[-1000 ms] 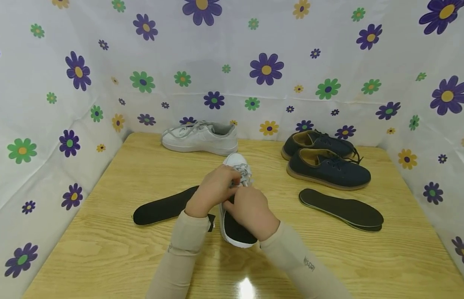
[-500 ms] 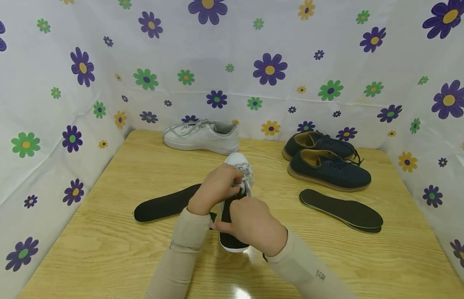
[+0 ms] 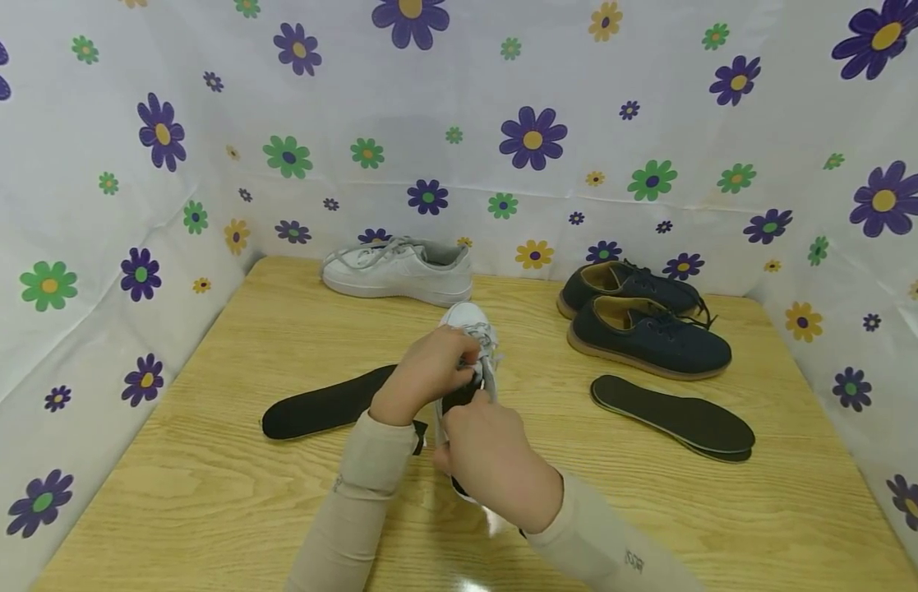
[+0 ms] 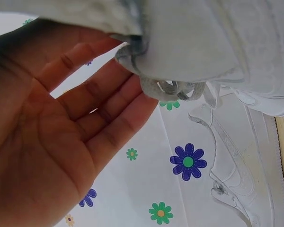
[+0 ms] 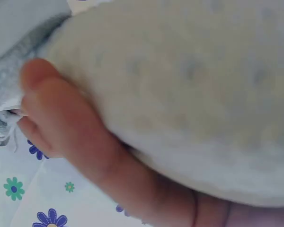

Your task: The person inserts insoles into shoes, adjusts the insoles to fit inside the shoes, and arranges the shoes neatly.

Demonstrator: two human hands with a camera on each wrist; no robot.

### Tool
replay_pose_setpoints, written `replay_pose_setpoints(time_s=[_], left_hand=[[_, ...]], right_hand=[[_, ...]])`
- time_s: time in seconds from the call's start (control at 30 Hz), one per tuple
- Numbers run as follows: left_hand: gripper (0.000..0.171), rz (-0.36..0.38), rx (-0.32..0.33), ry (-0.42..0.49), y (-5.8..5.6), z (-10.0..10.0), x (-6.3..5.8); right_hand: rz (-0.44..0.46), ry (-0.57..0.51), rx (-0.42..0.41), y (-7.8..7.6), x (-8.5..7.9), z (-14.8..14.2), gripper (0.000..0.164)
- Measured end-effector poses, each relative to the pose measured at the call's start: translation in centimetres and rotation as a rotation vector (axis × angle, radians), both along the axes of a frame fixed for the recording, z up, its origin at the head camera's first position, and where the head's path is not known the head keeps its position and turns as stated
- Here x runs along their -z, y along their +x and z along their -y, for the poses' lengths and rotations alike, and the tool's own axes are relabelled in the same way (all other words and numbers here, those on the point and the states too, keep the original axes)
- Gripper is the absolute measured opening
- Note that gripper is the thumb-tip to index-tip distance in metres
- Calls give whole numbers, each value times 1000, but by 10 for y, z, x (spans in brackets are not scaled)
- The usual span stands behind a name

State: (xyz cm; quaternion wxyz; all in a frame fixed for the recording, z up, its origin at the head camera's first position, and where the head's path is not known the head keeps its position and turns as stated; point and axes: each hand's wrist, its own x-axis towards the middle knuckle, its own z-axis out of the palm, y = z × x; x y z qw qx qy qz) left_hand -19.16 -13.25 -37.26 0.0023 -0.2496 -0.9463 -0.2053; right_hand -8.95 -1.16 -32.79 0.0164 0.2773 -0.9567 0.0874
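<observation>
A white sneaker (image 3: 466, 314) points away from me at mid-table. My left hand (image 3: 429, 370) bends over its laced opening, and its fingers hold the tongue (image 4: 194, 42) in the left wrist view. A black insole (image 3: 459, 398) lies along the shoe's opening, its front end hidden. My right hand (image 3: 495, 460) grips the insole toward the heel and covers much of it. The right wrist view shows the insole's pale dotted underside (image 5: 189, 85), with curled fingers (image 5: 85, 132) along its edge. Left of the shoe lies another black insole (image 3: 325, 406), partly behind my left hand.
A second white sneaker (image 3: 399, 275) stands at the table's back edge. Two navy lace-up shoes, the front one (image 3: 651, 341) nearer me, stand at the back right. Below them lies a stacked pair of dark insoles (image 3: 673, 415). A flowered cloth (image 3: 459, 107) encloses the table (image 3: 207, 493).
My right hand has shifted from near the shoe's opening back toward the heel, exposing some of the insole near the laces. My left hand stays at the tongue.
</observation>
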Motion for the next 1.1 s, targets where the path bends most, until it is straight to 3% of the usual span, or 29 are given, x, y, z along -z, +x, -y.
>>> replay_pose_setpoints(time_s=[0.17, 0.3, 0.5, 0.7, 0.87, 1.1], left_hand=[[26, -16, 25, 10, 0, 2, 0], [26, -27, 42, 19, 0, 3, 0], [25, -53, 61, 25, -1, 3, 0], [22, -31, 56, 33, 0, 4, 1], [22, -25, 54, 38, 0, 3, 3], [25, -28, 60, 45, 0, 2, 3]], right_hand=[[2, -159, 33, -2, 2, -2, 44], [72, -222, 38, -8, 2, -5, 48], [141, -244, 37, -17, 5, -8, 51], [197, -280, 49, -26, 8, -9, 50], [190, -277, 69, -30, 11, -8, 44], [177, -187, 116, -34, 15, -3, 28]])
